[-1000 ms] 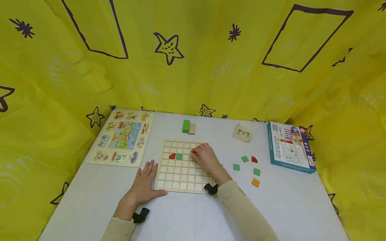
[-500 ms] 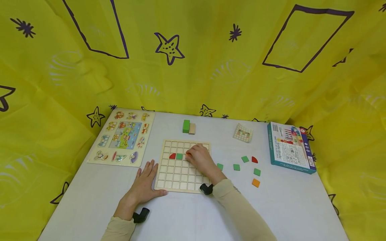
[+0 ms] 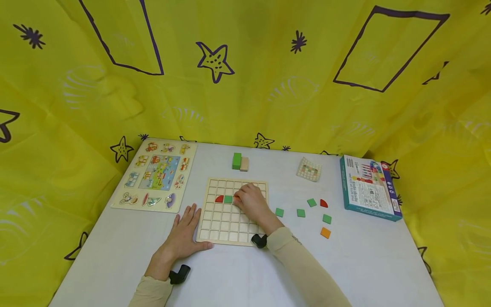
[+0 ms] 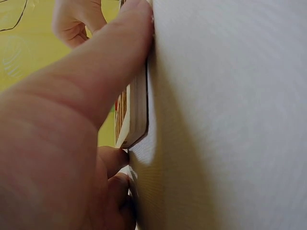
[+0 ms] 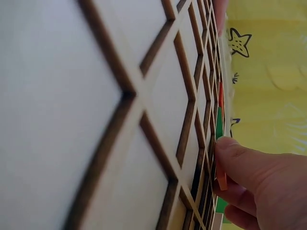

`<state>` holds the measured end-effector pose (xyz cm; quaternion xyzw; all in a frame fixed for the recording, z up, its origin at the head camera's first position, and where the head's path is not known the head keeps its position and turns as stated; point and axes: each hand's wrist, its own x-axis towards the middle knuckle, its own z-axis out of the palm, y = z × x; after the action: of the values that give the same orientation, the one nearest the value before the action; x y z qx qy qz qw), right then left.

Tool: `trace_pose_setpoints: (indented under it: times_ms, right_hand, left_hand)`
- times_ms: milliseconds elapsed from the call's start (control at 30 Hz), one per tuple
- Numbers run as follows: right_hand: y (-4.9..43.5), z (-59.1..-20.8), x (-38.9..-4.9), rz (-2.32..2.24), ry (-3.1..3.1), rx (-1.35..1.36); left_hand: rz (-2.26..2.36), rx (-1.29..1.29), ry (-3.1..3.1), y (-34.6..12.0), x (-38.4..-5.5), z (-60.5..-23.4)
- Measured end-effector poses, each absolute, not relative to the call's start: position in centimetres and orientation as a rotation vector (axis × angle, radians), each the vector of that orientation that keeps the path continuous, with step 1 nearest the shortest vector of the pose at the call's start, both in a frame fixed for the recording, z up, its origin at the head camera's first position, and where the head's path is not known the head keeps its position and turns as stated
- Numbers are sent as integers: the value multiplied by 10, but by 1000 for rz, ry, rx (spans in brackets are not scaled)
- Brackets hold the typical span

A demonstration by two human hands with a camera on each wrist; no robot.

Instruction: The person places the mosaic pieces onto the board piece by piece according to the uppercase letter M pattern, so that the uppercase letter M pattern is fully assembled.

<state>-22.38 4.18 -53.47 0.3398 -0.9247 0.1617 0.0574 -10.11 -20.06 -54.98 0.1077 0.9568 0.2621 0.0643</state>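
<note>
A wooden grid board (image 3: pixel 224 224) lies on the table. In one of its rows sit a red quarter-circle tile (image 3: pixel 219 198) and a green square tile (image 3: pixel 228 199), side by side. My right hand (image 3: pixel 252 202) is over the board and pinches an orange tile (image 5: pixel 220 177) between thumb and fingers, right beside the green tile. The orange tile stands tilted at the grid in the right wrist view. My left hand (image 3: pixel 184 234) lies flat with fingers spread at the board's lower left corner, its thumb along the near edge (image 4: pixel 138 105).
Right of the board lie several green square tiles (image 3: pixel 301 212), a red quarter-circle (image 3: pixel 324 203) and an orange square (image 3: pixel 325 233). A pattern card (image 3: pixel 309 169), a game box (image 3: pixel 370 187), green and wooden blocks (image 3: pixel 236 161) and a picture puzzle (image 3: pixel 128 198) stand or lie around.
My right hand has moved left across the board with the orange tile, up to the green tile. A green square right of the board has come into fuller view. The left hand has stayed put.
</note>
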Motion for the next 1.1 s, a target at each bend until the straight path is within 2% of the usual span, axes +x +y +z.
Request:
trace_pose_setpoints:
  times_ms: [500, 1100]
  right_hand:
    - [41, -542, -226, 536, -2804, 1003]
    - [81, -525, -226, 768, -2914, 837]
  left_hand:
    - [776, 317, 2875, -200, -102, -551]
    - [801, 313, 2888, -200, -102, -552]
